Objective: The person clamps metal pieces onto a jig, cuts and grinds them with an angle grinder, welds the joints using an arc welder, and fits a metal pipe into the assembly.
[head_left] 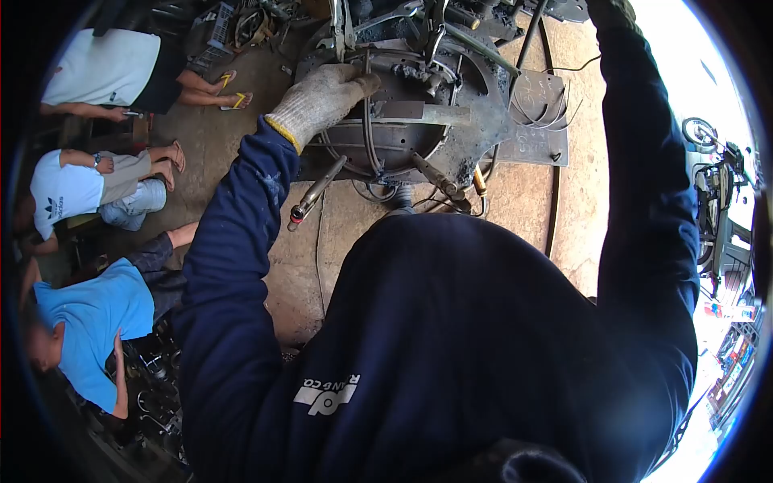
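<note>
Left of top centre, our gloved left hand [326,101] has its fingers curled at a bent metal rod [368,137], which lies over the dark metal plate [486,121]. At upper right, we cannot tell how our right hand's [614,14] fingers stand.

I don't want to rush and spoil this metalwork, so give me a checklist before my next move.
1. Left hand gloved and at the curved rods: ok.
2. Right hand in full view, its hold clear: not ok, cut off at the top edge.
3. Flat bar lying across the round frame: ok.
4. Upper pliers-like clamps biting firmly: cannot tell.
5. Floor near you free of cables: not ok, a thin dark line runs across it.
6. Onlookers' feet protected: not ok, sandals or bare.
</note>
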The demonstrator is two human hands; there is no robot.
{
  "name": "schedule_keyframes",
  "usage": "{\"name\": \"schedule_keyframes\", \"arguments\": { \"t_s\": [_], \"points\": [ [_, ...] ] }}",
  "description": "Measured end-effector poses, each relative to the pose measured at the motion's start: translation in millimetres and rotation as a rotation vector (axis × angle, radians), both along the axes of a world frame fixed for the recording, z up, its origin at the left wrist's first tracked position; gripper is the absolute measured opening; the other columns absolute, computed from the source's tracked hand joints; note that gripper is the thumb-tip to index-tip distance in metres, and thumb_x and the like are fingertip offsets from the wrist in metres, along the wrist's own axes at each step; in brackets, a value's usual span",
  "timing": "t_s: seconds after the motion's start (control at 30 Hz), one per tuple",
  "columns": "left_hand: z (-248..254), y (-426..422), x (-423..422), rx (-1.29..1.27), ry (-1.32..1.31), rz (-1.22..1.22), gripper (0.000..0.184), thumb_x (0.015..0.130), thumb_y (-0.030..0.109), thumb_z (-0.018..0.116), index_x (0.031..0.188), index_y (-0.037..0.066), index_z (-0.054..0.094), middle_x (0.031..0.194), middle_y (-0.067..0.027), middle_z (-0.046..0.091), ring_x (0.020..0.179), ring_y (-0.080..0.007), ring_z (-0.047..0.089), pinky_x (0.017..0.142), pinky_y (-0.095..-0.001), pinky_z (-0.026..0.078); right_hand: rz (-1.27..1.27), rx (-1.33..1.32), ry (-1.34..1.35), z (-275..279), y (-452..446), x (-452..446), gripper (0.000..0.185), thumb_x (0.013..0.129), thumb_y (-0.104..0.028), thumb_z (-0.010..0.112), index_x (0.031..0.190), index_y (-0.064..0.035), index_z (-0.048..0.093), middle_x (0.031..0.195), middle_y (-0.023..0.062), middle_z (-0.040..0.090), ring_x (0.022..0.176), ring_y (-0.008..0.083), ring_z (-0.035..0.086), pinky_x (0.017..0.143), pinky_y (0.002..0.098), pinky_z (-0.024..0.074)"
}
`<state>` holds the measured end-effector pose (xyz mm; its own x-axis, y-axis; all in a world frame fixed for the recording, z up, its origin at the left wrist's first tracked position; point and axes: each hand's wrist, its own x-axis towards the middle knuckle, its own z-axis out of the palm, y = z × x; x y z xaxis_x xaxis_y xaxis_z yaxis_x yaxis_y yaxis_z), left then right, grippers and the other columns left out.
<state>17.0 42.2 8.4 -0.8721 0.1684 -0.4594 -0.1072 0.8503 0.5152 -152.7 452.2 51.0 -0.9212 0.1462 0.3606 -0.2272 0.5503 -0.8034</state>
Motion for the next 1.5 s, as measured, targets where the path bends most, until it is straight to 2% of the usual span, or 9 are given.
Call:
{"name": "schedule_keyframes", "arguments": {
  "t_s": [0.23, 0.3, 0.57, 0.8, 1.07, 1.13, 1.27, 1.37, 1.5],
  "points": [
    [2, -1, 1, 0.056, -0.010, 0.037, 0.056, 0.097, 0.050, 0.061, 0.118, -0.002, 0.069, 0.109, -0.0137, 0.073, 0.105, -0.0233, 0.065, 0.096, -0.0361, 0.047, 0.040, -0.142, -0.065, -73, 35, 89, 0.067, 0.100, -0.062, 0.050, 0.135, -0.0056, 0.060, 0.130, 0.0152, 0.064, 0.112, 0.0236, 0.065, 0.106, 0.0378, 0.0463],
    [-7, -4, 1, 0.085, 0.011, 0.050, 0.054, 0.097, 0.049, 0.062, 0.116, -0.002, 0.069, 0.107, -0.0124, 0.073, 0.102, -0.0218, 0.064, 0.095, -0.0354, 0.047, -0.031, -0.349, 0.043, -110, 26, 129, 0.068, 0.097, -0.066, 0.053, 0.109, -0.0007, 0.066, 0.094, 0.0097, 0.068, 0.092, 0.0192, 0.063, 0.088, 0.0361, 0.0474],
    [-10, -4, -2, 0.112, 0.005, 0.075, 0.050, 0.097, 0.044, 0.062, 0.113, -0.003, 0.069, 0.102, -0.0094, 0.071, 0.097, -0.0169, 0.061, 0.090, -0.0327, 0.047, -0.178, -0.738, -0.451, -243, 29, 313, 0.050, 0.101, -0.054, 0.057, 0.097, -0.0038, 0.062, 0.081, 0.0011, 0.056, 0.070, 0.0124, 0.051, 0.068, 0.0298, 0.0444],
    [9, 3, 2, -0.171, 0.109, -0.048, 0.055, 0.098, 0.051, 0.059, 0.121, 0.001, 0.067, 0.105, -0.0104, 0.071, 0.102, -0.0200, 0.063, 0.093, -0.0356, 0.048, -0.236, -0.647, -0.951, -333, 40, 425, 0.055, 0.100, -0.048, 0.059, 0.126, 0.0009, 0.056, 0.084, 0.0020, 0.056, 0.067, 0.0122, 0.052, 0.059, 0.0309, 0.0455],
    [55, -38, 54, 0.124, 0.296, 0.092, 0.052, 0.099, 0.046, 0.062, 0.128, 0.002, 0.064, 0.119, -0.0106, 0.069, 0.113, -0.0170, 0.064, 0.100, -0.0312, 0.047, -0.056, -0.650, -1.150, -292, 45, 419, 0.049, 0.099, -0.046, 0.062, 0.113, 0.0016, 0.061, 0.083, 0.0045, 0.060, 0.067, 0.0149, 0.055, 0.062, 0.0318, 0.0470],
    [51, -54, 84, 0.470, 0.310, 0.302, 0.051, 0.101, 0.042, 0.060, 0.131, 0.000, 0.061, 0.122, -0.0135, 0.067, 0.116, -0.0210, 0.063, 0.102, -0.0337, 0.047, 0.009, -0.603, -1.221, -269, 38, 405, 0.048, 0.099, -0.045, 0.062, 0.110, 0.0019, 0.061, 0.083, 0.0057, 0.062, 0.068, 0.0154, 0.056, 0.063, 0.0321, 0.0475],
    [49, -57, 151, 0.470, 0.415, 0.400, 0.047, 0.103, 0.033, 0.059, 0.133, -0.002, 0.058, 0.126, -0.0172, 0.065, 0.116, -0.0246, 0.064, 0.103, -0.0345, 0.048, 0.334, -0.548, -1.273, -212, 18, 371, 0.048, 0.099, -0.045, 0.061, 0.108, 0.0029, 0.063, 0.083, 0.0071, 0.063, 0.069, 0.0161, 0.060, 0.065, 0.0318, 0.0503],
    [50, -14, 189, 0.174, 0.812, 0.436, 0.037, 0.098, 0.019, 0.066, 0.127, -0.003, 0.062, 0.121, -0.0149, 0.067, 0.109, -0.0214, 0.067, 0.096, -0.0332, 0.053, 0.582, -0.631, -1.099, -140, -15, 345, 0.060, 0.100, -0.051, 0.060, 0.124, 0.0038, 0.062, 0.084, 0.0070, 0.065, 0.072, 0.0135, 0.061, 0.068, 0.0290, 0.0523],
    [38, 54, 193, 0.377, 0.927, 0.023, 0.031, 0.099, 0.016, 0.062, 0.125, -0.003, 0.062, 0.123, -0.0199, 0.066, 0.109, -0.0273, 0.068, 0.091, -0.0372, 0.057, 0.749, -0.626, -0.803, -74, -73, 315, 0.059, 0.101, -0.050, 0.058, 0.135, -0.0012, 0.054, 0.092, 0.0093, 0.068, 0.072, 0.0152, 0.066, 0.066, 0.0306, 0.0562]
  ]
}}
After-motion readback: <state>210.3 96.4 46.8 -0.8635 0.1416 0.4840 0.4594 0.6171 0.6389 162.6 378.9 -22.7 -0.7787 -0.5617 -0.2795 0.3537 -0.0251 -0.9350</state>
